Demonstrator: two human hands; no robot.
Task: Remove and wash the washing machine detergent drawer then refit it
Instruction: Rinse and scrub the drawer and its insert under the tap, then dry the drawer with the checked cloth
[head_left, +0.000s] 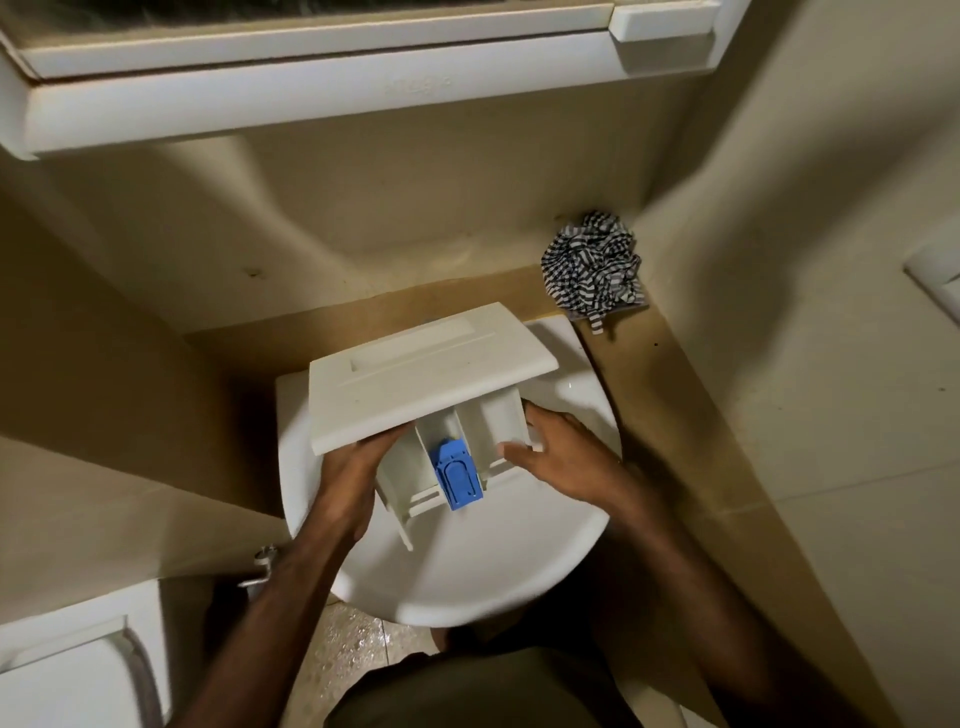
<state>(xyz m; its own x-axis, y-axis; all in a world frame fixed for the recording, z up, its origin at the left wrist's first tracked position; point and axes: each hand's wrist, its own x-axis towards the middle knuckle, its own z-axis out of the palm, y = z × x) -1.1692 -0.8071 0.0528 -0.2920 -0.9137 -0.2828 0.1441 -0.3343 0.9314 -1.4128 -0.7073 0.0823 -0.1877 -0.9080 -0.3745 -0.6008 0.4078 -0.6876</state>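
Observation:
The white detergent drawer (426, 374) is held over the white sink basin (467, 561), its front panel pointing away from me. A blue insert (458, 475) sits in its middle compartment. My left hand (349, 480) grips the drawer's left side under the front panel. At the drawer's right wall my right hand (558, 457) holds on, with the thumb lying on the right compartment's edge. The sink's tap is hidden behind the drawer.
A crumpled black-and-white striped cloth (592, 267) lies on the brown ledge (670, 395) at the back right. A white cabinet (311, 67) hangs overhead. A white appliance (67, 665) stands at the lower left, a metal valve (262, 564) beside the sink. Beige walls close in.

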